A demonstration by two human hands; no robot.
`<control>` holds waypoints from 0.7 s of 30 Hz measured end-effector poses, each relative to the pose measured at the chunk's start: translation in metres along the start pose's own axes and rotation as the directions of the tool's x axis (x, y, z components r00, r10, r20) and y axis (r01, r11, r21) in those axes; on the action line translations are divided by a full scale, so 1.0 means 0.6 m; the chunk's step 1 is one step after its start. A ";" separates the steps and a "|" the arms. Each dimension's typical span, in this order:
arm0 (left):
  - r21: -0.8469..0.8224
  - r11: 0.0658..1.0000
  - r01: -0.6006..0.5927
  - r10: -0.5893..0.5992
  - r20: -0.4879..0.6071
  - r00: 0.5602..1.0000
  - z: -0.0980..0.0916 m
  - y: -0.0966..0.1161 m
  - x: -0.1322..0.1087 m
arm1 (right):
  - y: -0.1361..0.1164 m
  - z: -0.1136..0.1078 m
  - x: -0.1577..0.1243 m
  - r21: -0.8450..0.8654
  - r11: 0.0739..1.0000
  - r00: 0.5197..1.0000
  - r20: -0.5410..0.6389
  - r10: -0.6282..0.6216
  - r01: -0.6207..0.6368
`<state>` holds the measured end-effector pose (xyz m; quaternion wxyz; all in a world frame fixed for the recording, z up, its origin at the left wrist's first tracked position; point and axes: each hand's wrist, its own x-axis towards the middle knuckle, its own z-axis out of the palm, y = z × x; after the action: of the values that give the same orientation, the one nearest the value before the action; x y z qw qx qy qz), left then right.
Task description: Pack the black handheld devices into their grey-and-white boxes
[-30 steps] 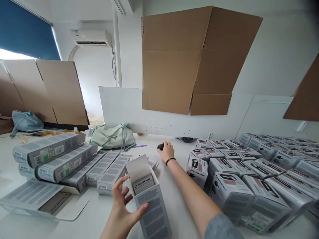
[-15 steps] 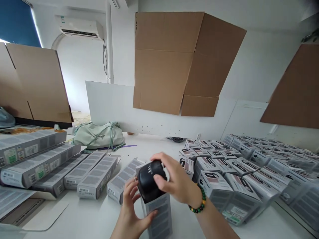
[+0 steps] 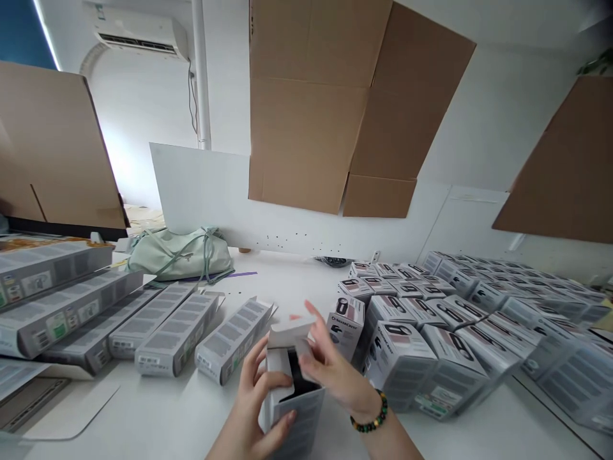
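Left hand holds near open box; right hand at flaps, pinch unclear; skewed pressure could crease them.

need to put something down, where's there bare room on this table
Bare table shows behind the open box, between the green bag and standing boxes, and left of the left hand, in front of the lying boxes. Crowded: the right side, where standing boxes sit in rows, and the open box, with the right hand at it.
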<state>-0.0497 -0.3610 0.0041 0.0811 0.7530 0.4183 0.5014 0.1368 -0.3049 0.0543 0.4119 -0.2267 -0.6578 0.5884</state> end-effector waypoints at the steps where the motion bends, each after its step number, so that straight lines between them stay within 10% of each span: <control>1: -0.025 1.000 -0.004 0.004 -0.019 1.000 0.003 -0.001 0.000 | -0.002 0.002 -0.001 0.013 0.999 0.997 0.071 0.037 -0.038; 6: -0.295 0.952 -0.077 0.013 -0.213 0.977 0.017 -0.004 -0.003 | -0.043 0.003 -0.017 -0.293 0.935 0.962 0.243 -0.127 0.198; 13: -0.194 0.979 0.060 -0.075 -0.069 0.995 -0.001 0.006 -0.001 | -0.043 0.018 -0.034 -0.426 0.814 0.915 0.106 -0.389 0.395; 21: -0.190 0.979 0.070 -0.076 -0.022 0.997 0.000 0.009 -0.004 | -0.061 0.014 -0.035 -0.459 0.810 0.928 0.110 -0.357 0.366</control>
<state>-0.0471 -0.3661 0.0051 0.1645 0.7187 0.3973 0.5464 0.1485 -0.3338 0.0838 0.4425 -0.1855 -0.8155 0.3236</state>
